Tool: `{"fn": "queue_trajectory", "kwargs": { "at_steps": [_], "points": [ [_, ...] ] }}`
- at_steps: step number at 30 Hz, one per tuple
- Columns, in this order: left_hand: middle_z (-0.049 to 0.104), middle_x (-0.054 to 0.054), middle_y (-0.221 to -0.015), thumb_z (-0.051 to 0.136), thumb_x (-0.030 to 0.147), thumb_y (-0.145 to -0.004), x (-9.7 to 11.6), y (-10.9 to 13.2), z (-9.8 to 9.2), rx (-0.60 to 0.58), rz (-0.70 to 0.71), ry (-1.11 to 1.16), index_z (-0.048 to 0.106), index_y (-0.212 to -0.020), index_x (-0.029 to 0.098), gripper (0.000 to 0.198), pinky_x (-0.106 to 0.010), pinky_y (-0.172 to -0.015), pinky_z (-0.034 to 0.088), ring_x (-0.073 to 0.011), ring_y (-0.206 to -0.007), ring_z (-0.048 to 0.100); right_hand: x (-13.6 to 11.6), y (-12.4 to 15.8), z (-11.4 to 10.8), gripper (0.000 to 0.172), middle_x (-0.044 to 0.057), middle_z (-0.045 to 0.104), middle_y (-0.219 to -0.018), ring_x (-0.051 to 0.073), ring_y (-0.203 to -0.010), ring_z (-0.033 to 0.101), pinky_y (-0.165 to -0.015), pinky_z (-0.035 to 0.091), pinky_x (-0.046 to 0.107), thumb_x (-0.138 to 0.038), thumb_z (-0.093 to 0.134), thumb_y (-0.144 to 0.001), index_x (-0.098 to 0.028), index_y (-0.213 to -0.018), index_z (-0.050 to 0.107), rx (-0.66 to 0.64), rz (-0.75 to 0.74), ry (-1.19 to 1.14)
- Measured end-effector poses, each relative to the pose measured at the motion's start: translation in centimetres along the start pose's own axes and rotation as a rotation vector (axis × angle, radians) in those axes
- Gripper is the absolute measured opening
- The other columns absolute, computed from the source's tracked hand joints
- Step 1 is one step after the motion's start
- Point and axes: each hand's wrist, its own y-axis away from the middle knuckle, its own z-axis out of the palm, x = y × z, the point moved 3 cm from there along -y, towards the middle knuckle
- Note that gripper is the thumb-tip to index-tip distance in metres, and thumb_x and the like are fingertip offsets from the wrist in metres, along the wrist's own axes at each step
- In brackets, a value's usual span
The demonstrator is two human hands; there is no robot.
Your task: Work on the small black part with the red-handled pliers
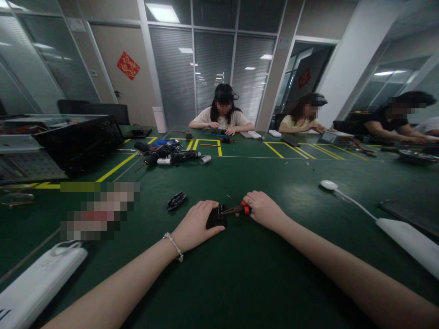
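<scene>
On the green table (192, 183), my left hand (197, 226) is closed around a small black part (216, 218), its thumb along the near edge and its fingers over the far side. My right hand (264, 209) grips pliers (245, 208) with red handles. The dark jaws of the pliers point left and reach the right side of the black part; whether they pinch anything there is too small to tell. Left of my left hand lies another black piece (177, 201), touched by neither hand. A tiny metal bit (229, 197) rests just beyond the pliers.
Tools and dark parts (164, 153) are heaped at the back left, near a black computer case (82, 141). White devices lie at the left (44, 283) and right (408, 242), the right one with a cable and round end (328, 185). Several people sit across the table.
</scene>
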Motion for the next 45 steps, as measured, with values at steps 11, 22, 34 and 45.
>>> {"fn": "queue_trajectory", "kwargs": {
  "at_steps": [11, 22, 34, 45],
  "points": [
    [0.049, -0.006, -0.114, 0.056, 0.048, -0.073, -0.17, 0.03, 0.23, 0.007, 0.01, 0.008, 0.041, -0.115, 0.021, 0.052, -0.038, -0.089, 0.036, -0.0237, -0.104, 0.046, 0.03, 0.03, 0.15, 0.023, 0.006, 0.054, -0.084, 0.017, -0.076, 0.047, -0.069, 0.035, 0.028, -0.014, 0.055, -0.065, -0.014, -0.088, 0.054, 0.003, -0.014, 0.016],
    [0.048, -0.006, -0.115, 0.055, 0.049, -0.073, -0.06, 0.09, 0.03, -0.01, -0.001, 0.015, 0.04, -0.116, 0.021, 0.053, -0.038, -0.09, 0.036, -0.0235, -0.106, 0.045, -0.06, 0.04, -0.01, 0.023, 0.006, 0.054, -0.084, 0.017, -0.076, 0.047, -0.069, 0.037, 0.029, -0.014, 0.055, -0.065, -0.014, -0.088, 0.053, 0.004, 0.011, -0.007],
    [0.049, -0.005, -0.114, 0.056, 0.046, -0.073, -0.01, -0.01, 0.12, 0.005, 0.021, -0.008, 0.041, -0.115, 0.021, 0.051, -0.036, -0.09, 0.036, -0.0224, -0.104, 0.045, 0.0, -0.02, 0.15, 0.022, 0.006, 0.054, -0.082, 0.017, -0.074, 0.046, -0.067, 0.035, 0.028, -0.013, 0.054, -0.065, -0.013, -0.087, 0.054, -0.001, -0.008, 0.007],
    [0.048, -0.005, -0.115, 0.055, 0.049, -0.073, -0.21, -0.04, 0.11, -0.011, 0.0, -0.004, 0.039, -0.117, 0.021, 0.054, -0.037, -0.089, 0.037, -0.0227, -0.105, 0.044, 0.05, -0.04, 0.28, 0.025, 0.006, 0.054, -0.084, 0.017, -0.075, 0.046, -0.069, 0.035, 0.029, -0.013, 0.056, -0.064, -0.014, -0.089, 0.053, -0.003, -0.021, 0.007]
  ]
}}
